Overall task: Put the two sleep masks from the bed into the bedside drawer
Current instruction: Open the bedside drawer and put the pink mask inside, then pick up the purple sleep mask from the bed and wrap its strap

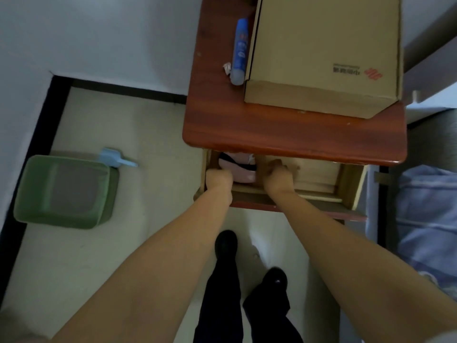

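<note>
Both arms reach down into the open drawer (319, 177) of the nightstand (284, 134). The left hand (218, 178) is curled into a fist at the drawer's left end, just beside a pink mask (241, 170) with a black strap that lies in the drawer's left part, partly under the nightstand top. Whether this grip is clamped on the mask's edge or only rests against it cannot be told. The right hand (278, 175) sits to the right of the mask, fingers bent down onto the drawer floor; its grip looks closed, but what, if anything, it holds is hidden. Only one mask shape is clear; a second cannot be made out. The rest of the drawer's wooden floor is bare. On the nightstand top stand a cardboard box (321, 53) and, just left of it, a blue tube (239, 50) lying on its side. A green bin (66, 191) stands on the floor to the left with a light-blue scoop (115, 158) behind it. The bed (425, 219) shows at the right edge.
</note>
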